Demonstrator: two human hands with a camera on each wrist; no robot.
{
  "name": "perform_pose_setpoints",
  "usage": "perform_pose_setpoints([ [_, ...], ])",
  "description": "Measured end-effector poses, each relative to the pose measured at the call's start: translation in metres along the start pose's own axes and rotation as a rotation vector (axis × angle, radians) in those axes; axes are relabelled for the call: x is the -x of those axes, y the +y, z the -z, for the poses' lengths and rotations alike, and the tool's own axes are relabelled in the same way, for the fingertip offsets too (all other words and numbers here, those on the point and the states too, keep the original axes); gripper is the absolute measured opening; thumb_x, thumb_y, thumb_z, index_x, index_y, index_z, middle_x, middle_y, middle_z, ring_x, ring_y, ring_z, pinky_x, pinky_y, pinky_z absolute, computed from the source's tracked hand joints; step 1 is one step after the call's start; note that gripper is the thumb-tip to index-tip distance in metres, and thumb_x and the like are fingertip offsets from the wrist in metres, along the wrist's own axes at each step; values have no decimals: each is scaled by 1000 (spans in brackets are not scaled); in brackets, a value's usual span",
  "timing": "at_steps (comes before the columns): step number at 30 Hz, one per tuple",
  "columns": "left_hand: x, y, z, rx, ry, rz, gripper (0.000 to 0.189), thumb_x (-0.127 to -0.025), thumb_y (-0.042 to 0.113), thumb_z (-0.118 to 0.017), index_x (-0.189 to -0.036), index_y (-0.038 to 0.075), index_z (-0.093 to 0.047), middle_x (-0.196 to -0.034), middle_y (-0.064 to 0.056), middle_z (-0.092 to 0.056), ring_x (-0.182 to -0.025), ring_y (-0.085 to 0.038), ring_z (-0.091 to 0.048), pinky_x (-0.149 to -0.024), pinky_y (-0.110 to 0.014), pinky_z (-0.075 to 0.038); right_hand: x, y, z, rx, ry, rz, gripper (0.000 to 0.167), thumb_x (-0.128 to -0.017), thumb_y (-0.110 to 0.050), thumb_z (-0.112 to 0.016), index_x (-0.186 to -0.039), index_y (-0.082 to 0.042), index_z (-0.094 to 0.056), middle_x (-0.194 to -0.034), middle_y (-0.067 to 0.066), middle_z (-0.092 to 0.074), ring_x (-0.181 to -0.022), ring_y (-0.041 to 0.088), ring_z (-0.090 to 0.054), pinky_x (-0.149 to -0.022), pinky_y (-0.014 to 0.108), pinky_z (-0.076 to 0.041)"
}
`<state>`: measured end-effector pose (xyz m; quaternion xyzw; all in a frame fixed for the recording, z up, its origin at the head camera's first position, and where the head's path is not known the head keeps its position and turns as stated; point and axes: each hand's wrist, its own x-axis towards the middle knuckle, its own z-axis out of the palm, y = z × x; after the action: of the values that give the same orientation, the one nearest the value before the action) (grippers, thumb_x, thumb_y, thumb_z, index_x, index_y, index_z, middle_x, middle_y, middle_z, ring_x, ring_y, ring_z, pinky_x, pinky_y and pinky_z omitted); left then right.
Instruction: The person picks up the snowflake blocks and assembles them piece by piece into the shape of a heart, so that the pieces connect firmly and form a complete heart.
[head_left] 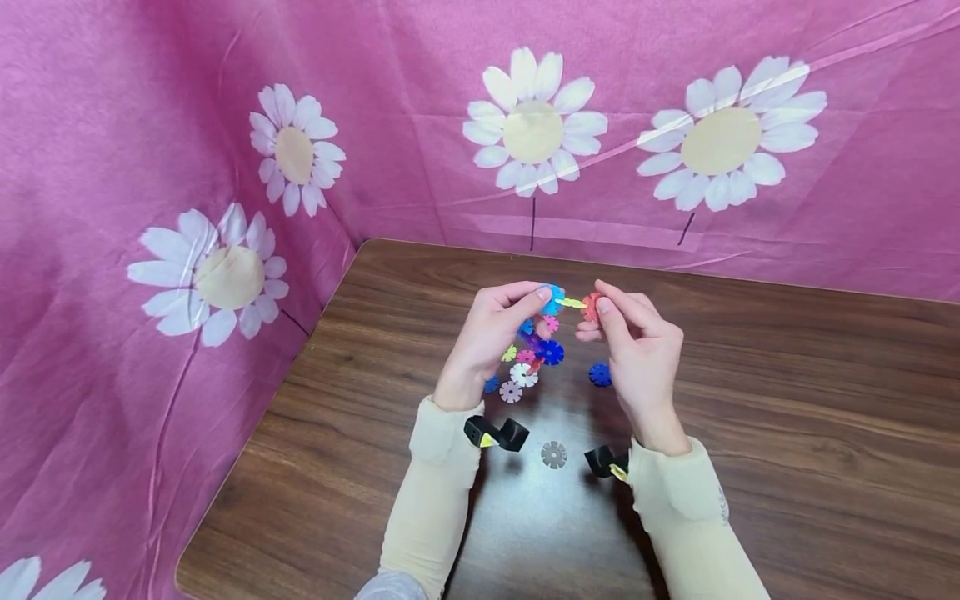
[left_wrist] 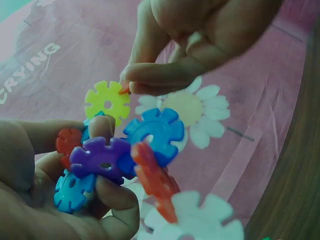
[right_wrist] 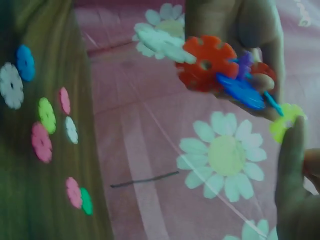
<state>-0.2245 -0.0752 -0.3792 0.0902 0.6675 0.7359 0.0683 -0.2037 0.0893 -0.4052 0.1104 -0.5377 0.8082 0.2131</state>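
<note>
My left hand (head_left: pixel 483 333) pinches a light blue notched disc (head_left: pixel 553 297), part of a chain of interlocking plastic discs. A purple disc (left_wrist: pixel 95 159), a blue disc (left_wrist: pixel 159 131), a red disc (left_wrist: pixel 154 181) and a white disc (left_wrist: pixel 197 220) extend from the fingers. A yellow disc (left_wrist: pixel 104 97), slotted to the light blue one, sits at the chain's top. Between thumb and fingers my right hand (head_left: pixel 647 346) pinches another red disc (head_left: pixel 591 307), its edge at the yellow disc's rim. In the left wrist view the right fingers hide most of that red disc.
Loose discs lie on the wooden table (head_left: pixel 810 417): a grey one (head_left: pixel 553 455) between the forearms, a dark blue one (head_left: pixel 600 374) below the right hand, and several pink, green and white ones under the left. A pink flowered cloth (head_left: pixel 405 150) hangs behind.
</note>
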Motion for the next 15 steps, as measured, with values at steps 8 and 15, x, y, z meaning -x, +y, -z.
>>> perform_pose_setpoints([
  [8, 2, 3, 1, -16, -35, -35, 26, -97, 9, -56, -110, -12, -65, -61, 3, -61, -58, -8, -60, -59, -22, -51, -4, -13, 9, -15, -115, -24, 28, -86, 13, -61, -113, 22, -59, -81, 10, -66, -60, 14, -70, -61, 26, -58],
  [15, 2, 2, -3, 27, -55, -16, 26, -97, 5, -55, -110, -16, -62, -63, 3, -63, -60, -8, -61, -62, -22, -52, -6, -19, 14, -3, -149, -15, 26, -84, 15, -63, -109, 22, -61, -77, 10, -65, -58, 15, -68, -59, 24, -58],
])
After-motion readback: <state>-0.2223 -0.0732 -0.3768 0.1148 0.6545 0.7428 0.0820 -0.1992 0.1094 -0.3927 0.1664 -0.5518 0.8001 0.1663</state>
